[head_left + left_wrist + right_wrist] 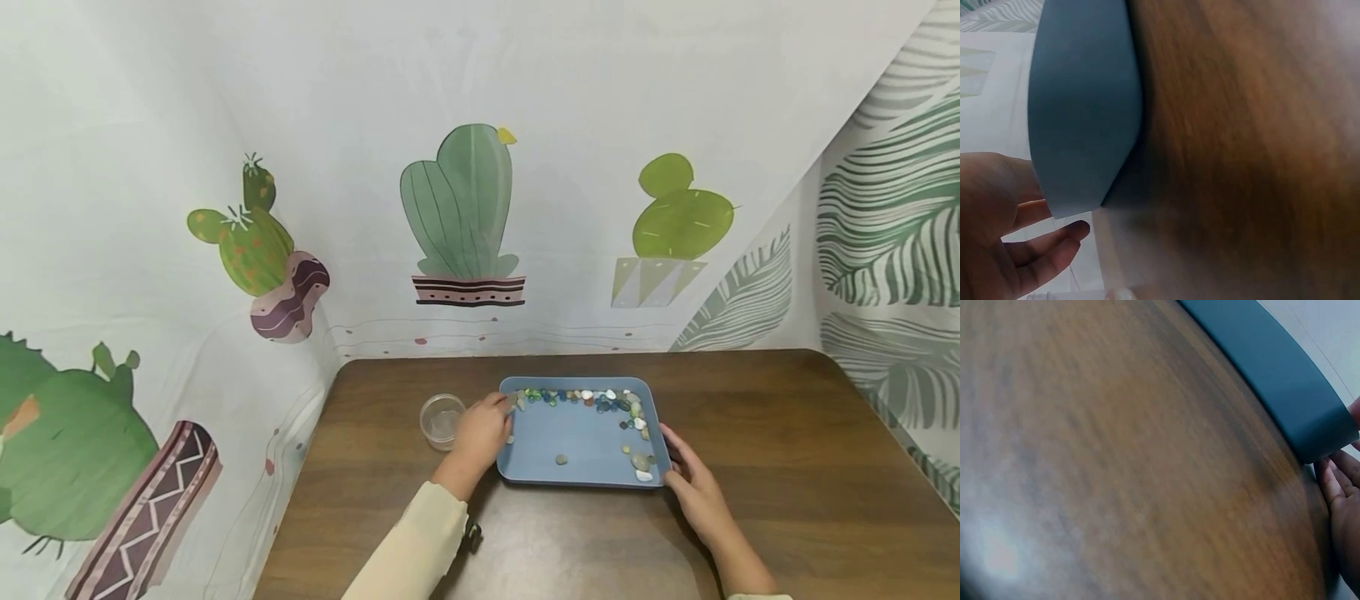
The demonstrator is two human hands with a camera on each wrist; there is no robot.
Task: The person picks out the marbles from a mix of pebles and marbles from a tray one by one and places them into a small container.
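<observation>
Blue and smooth-walled, the tray [585, 437] lies flat on the table before me, its long sides running from nine to three o'clock. Taking its middle as the centre of the dial, a row of small stones [587, 395] in green, blue, brown and white follows the far wall from ten to one o'clock, then turns down the right-hand wall. At four o'clock a larger tan stone [640, 461] sits just beside a white stone [643, 476], with a small yellow stone [626, 450] a little above them. One greyish stone [561, 459] lies apart at seven o'clock.

My left hand [482, 429] reaches in over the rim at ten o'clock, its fingertips by the end of the row; its outer fingers curl loosely outside the wall, and I cannot tell whether finger and thumb pinch anything. My right hand [693, 492] holds the tray at four o'clock, thumb and fingers about the corner.

Just beyond my left hand, at nine o'clock, stands a clear round container [442, 425]. My pale sleeve [412, 546] slants in from seven o'clock. The brown table [787, 467] meets a white cloth [570, 208] at twelve, printed with a tall cactus [472, 208] at eleven and a rounder cactus [682, 221] at one.
</observation>
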